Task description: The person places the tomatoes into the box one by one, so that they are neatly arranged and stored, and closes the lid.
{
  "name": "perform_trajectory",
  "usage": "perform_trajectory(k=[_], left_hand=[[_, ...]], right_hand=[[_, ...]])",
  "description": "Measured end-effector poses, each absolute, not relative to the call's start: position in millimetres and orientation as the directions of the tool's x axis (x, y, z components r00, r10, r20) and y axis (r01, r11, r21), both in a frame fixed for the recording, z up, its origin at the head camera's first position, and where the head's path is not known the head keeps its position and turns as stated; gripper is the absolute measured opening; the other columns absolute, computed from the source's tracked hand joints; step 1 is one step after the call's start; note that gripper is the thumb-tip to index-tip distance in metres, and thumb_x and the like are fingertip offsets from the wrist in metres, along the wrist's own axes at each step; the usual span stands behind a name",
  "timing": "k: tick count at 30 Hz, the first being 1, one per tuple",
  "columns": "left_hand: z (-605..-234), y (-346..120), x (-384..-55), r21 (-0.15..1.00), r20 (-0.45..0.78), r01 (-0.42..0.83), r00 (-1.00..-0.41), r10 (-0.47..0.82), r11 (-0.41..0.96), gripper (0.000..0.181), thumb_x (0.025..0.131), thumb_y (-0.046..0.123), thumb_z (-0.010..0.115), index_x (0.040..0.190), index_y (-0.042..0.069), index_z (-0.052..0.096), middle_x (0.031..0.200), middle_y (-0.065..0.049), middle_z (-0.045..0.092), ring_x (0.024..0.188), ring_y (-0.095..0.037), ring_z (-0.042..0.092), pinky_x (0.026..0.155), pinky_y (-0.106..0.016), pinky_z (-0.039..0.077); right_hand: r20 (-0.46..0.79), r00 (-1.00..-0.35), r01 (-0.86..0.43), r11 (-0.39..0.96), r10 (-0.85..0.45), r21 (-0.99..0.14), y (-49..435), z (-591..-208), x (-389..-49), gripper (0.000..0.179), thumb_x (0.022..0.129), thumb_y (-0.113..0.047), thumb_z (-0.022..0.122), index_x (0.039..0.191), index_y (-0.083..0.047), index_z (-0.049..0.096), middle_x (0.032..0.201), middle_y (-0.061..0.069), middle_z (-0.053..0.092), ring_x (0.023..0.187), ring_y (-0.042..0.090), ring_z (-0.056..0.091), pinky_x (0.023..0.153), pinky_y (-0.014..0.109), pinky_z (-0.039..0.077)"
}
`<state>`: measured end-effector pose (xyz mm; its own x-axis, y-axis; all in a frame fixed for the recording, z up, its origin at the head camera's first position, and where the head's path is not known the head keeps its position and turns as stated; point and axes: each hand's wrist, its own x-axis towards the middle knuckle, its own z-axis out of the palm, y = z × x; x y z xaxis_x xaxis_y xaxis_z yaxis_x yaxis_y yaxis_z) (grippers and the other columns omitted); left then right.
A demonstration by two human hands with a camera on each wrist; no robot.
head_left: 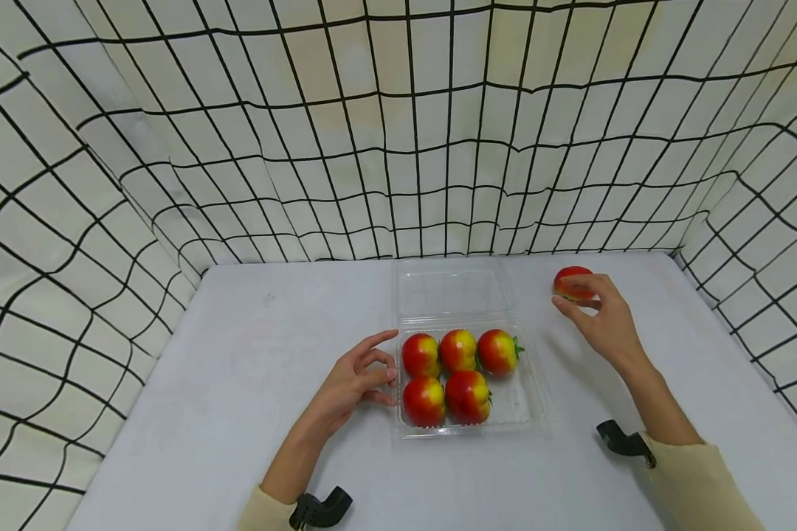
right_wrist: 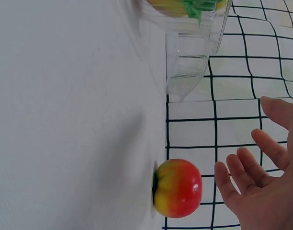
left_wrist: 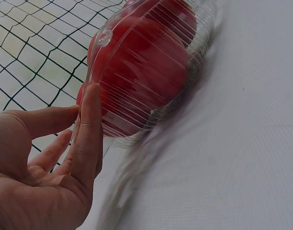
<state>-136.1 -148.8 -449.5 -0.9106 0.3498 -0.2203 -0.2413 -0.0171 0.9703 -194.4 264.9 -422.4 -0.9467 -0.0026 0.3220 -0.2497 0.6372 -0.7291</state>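
Note:
A clear plastic clamshell box (head_left: 514, 409) lies with its lid (head_left: 452, 291) folded back. Inside sit several red-and-yellow tomatoes (head_left: 468, 398) with green stems, three behind and two in front. My left hand (head_left: 355, 383) pinches the box's left rim between thumb and fingers, as the left wrist view shows up close. Toward the back right, a single tomato (right_wrist: 179, 188) rests on the table. Over it hovers my right hand (head_left: 601, 317), fingers spread and apart from it in the right wrist view, partly covering that fruit in the head view.
A white table (head_left: 272, 324) holds everything. Black netting (head_left: 345, 147) stands in front of pale walls at the back and both sides, reaching down to the table's edges. Each wrist carries a black camera mount (head_left: 322, 509).

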Motion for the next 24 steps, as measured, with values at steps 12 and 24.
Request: perform_trajectory(k=[12, 24], left_hand=[[-447, -149, -135, 0.972, -0.216, -0.235, -0.911, 0.351, -0.014, 0.065, 0.099, 0.009, 0.067, 0.158, 0.021, 0.042, 0.104, -0.003, 0.058, 0.086, -0.016, 0.066, 0.073, -0.037, 0.067], [-448, -149, -136, 0.972, -0.215, -0.235, -0.911, 0.352, -0.014, 0.063, 0.1, 0.009, 0.067, 0.157, 0.023, 0.044, 0.104, -0.002, 0.059, 0.086, -0.016, 0.066, 0.074, -0.037, 0.067]], right_hand=[[0.32, -0.946, -0.202, 0.688, 0.046, -0.697, 284, -433, -210, 0.049, 0.095, -0.021, 0.076, 0.137, -0.002, 0.059, 0.14, 0.023, 0.05, 0.131, 0.04, 0.05, 0.091, 0.007, 0.041], [0.246, -0.964, -0.112, 0.686, 0.101, -0.719, 296, -439, -219, 0.064, 0.094, -0.019, 0.076, 0.147, 0.004, 0.049, 0.146, 0.031, 0.042, 0.136, 0.047, 0.04, 0.105, 0.067, 0.05]])
